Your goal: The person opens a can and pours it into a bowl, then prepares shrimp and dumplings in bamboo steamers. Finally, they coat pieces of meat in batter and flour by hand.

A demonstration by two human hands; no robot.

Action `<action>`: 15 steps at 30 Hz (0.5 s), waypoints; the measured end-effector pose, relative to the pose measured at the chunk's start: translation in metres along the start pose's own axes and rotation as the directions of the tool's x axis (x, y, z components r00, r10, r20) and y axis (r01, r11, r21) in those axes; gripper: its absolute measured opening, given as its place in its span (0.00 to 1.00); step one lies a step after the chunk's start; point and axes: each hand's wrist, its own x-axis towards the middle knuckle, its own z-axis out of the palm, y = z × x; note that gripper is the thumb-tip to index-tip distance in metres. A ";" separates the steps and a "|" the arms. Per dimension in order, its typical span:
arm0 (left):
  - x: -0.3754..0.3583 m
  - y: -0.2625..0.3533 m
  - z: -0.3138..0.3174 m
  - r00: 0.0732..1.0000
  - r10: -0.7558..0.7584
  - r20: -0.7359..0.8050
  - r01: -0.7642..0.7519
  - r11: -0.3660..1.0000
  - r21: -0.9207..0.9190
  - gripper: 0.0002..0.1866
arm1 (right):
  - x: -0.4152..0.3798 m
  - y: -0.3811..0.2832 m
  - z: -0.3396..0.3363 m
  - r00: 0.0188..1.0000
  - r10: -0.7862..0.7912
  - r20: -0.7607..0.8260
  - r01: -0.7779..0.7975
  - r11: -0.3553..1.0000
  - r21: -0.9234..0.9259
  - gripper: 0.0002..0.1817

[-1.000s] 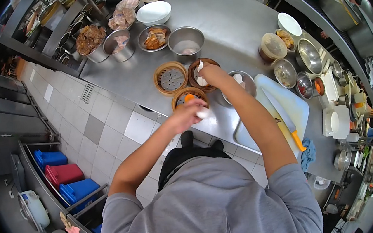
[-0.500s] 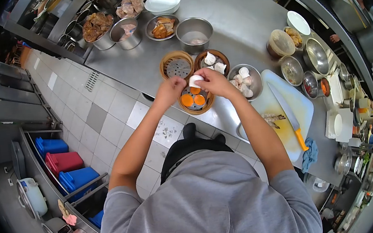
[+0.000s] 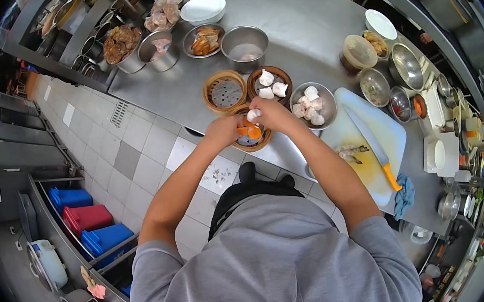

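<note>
My right hand (image 3: pixel 273 114) pinches a small white dumpling (image 3: pixel 254 115) above the front bamboo steamer (image 3: pixel 260 147). On the left of that steamer, the bent fingers of my left hand (image 3: pixel 223 131) close on the edge of an orange carrot slice (image 3: pixel 243 131). Beside it another carrot slice (image 3: pixel 255 132) shows over the perforated liner. Just behind, a darker steamer (image 3: pixel 286 75) holds three white dumplings (image 3: pixel 267 78). To its left stands a bamboo steamer (image 3: pixel 208 102) with only its liner showing. A steel bowl (image 3: pixel 333 119) of whitish pieces (image 3: pixel 306 106) sits to the right.
A cutting board (image 3: pixel 391 129) carries a long yellow-handled knife (image 3: pixel 379 153) and shrimp-like pieces (image 3: pixel 351 152). A blue cloth (image 3: pixel 405 196) lies at its corner. Steel pots (image 3: pixel 245 47) and food bowls line the back; several more bowls (image 3: pixel 374 85) stand at the right.
My left hand has moved right and down onto the carrot slices. My right hand has lowered slightly with the dumpling. The whole view has shifted a little.
</note>
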 end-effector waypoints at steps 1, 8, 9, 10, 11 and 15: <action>-0.001 -0.003 0.000 1.000 -0.001 0.007 0.002 0.997 -0.072 0.17 | 0.002 -0.005 -0.001 0.999 0.011 0.044 -0.010 0.999 -0.039 0.23; -0.005 -0.017 0.007 0.992 -0.081 0.095 0.124 0.734 -0.667 0.15 | 0.020 0.000 0.011 0.978 -0.204 0.039 0.208 0.965 -0.161 0.17; -0.006 -0.018 0.007 0.985 -0.115 0.130 0.173 0.709 -0.683 0.14 | 0.018 -0.001 0.009 0.981 -0.191 0.034 0.194 0.969 -0.155 0.17; -0.010 -0.009 -0.002 0.975 -0.147 0.165 0.221 0.681 -0.698 0.13 | 0.016 -0.005 0.006 0.984 -0.178 0.030 0.180 0.972 -0.150 0.16; -0.012 -0.004 -0.007 0.963 -0.177 0.201 0.268 0.650 -0.711 0.12 | 0.012 -0.009 0.004 0.981 -0.191 -0.022 0.188 0.978 -0.086 0.15; -0.013 -0.010 -0.002 0.966 -0.189 0.174 0.257 0.666 -0.700 0.12 | -0.012 -0.020 0.002 0.992 -0.082 0.092 0.052 0.957 0.286 0.14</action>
